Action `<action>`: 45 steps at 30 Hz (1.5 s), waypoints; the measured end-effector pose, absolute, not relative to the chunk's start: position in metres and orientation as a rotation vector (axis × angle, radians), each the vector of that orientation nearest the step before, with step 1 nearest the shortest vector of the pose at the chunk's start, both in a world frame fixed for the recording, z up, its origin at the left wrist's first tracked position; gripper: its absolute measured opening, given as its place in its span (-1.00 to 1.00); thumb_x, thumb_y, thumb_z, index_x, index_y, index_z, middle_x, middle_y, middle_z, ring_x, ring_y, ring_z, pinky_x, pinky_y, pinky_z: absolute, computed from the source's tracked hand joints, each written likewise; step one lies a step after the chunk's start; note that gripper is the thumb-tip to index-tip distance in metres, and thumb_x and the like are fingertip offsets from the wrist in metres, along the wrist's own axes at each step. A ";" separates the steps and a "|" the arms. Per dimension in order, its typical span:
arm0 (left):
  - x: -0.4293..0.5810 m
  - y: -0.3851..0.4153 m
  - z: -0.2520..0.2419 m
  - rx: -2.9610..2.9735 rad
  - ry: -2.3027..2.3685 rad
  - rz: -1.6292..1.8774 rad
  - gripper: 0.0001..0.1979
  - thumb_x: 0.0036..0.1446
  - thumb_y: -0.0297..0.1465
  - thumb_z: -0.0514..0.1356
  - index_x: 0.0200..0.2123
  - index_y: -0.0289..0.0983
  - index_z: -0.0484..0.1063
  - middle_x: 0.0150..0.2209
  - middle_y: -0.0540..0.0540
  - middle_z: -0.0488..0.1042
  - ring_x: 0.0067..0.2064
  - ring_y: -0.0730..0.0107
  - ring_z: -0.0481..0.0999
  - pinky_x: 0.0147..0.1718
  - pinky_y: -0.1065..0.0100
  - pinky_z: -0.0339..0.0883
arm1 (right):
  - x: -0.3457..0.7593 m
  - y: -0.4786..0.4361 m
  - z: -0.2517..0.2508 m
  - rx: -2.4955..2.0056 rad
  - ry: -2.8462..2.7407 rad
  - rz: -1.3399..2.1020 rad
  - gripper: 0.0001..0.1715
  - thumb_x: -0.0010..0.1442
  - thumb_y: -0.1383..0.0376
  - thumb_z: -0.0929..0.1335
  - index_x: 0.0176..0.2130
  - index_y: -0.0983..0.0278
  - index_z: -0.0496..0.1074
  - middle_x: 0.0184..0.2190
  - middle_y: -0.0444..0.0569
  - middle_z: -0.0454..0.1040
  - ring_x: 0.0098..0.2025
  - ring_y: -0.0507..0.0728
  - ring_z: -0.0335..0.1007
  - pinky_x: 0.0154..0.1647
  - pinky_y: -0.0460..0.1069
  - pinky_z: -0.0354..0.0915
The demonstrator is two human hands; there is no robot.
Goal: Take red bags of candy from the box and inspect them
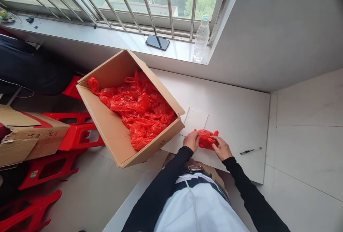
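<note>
A crumpled red plastic bag [205, 138] lies on the white table [230, 110] in front of me. My left hand [191, 141] grips its left side with fingers closed. At the bag's right side, my right hand [221, 147] holds it with fingers curled over it. To the left, an open cardboard box [112, 132] full of red plastic bags [139, 109] overhangs the table edge.
A black pen [250, 151] lies on the table to the right. A phone [157, 42] and a plastic bottle [201, 39] sit on the windowsill. Red stools [77, 132] and another cardboard box [29, 135] stand on the floor at left.
</note>
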State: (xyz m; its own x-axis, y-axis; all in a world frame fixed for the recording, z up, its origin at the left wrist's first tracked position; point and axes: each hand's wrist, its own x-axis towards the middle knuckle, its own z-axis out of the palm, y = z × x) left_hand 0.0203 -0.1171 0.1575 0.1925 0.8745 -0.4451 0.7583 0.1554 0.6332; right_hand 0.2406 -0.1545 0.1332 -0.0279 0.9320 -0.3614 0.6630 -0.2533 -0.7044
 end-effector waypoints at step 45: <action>-0.015 -0.159 0.207 1.084 1.645 0.667 -0.77 0.15 -0.37 0.05 -0.40 -0.26 0.49 -0.37 -0.04 0.52 -0.30 0.35 0.49 -0.24 0.35 0.40 | 0.203 -0.153 0.202 -1.676 -1.967 0.927 -0.67 0.32 0.25 0.17 0.01 0.19 0.35 -0.07 0.06 0.48 0.01 0.20 0.37 0.12 0.14 0.27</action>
State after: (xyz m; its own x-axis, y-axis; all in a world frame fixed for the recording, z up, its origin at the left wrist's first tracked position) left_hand -0.0149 -0.1593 0.2074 -0.0834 0.8931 -0.4420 0.3328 0.4431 0.8324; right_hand 0.2031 -0.1529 0.2023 -0.2063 0.9711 -0.1198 0.7103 0.0643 -0.7010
